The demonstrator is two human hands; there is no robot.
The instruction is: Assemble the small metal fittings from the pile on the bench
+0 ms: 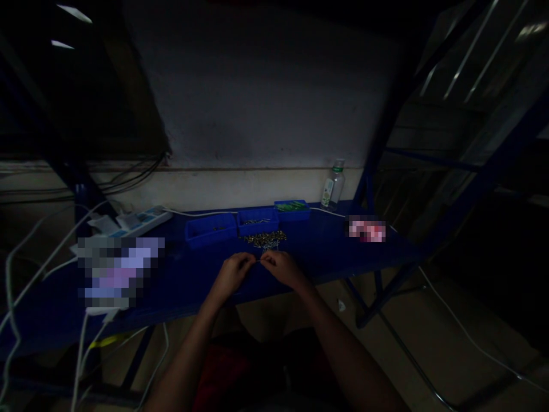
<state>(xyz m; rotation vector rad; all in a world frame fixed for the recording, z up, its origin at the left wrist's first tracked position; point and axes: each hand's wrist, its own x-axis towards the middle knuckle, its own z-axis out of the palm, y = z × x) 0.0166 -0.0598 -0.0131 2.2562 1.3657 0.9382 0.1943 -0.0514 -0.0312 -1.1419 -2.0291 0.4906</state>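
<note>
Over the front of the blue table, my left hand (235, 270) and my right hand (281, 267) face each other with fingertips pinched. A thin, pale, pin-like piece (258, 261) spans the small gap between them, gripped at its ends; its exact kind is too small and dark to tell. Just beyond my fingers lies a pile of small brass-coloured metal parts (263, 238). Some thin silvery pieces (271, 246) lie at its near side, close to my right hand.
Behind the pile stand a left blue bin (211, 229), a middle blue bin (258, 230) with silvery pieces, and a third bin (292, 215) with green items. A clear bottle (333, 187) stands at the back right. A power strip (148, 220) and white cables occupy the left.
</note>
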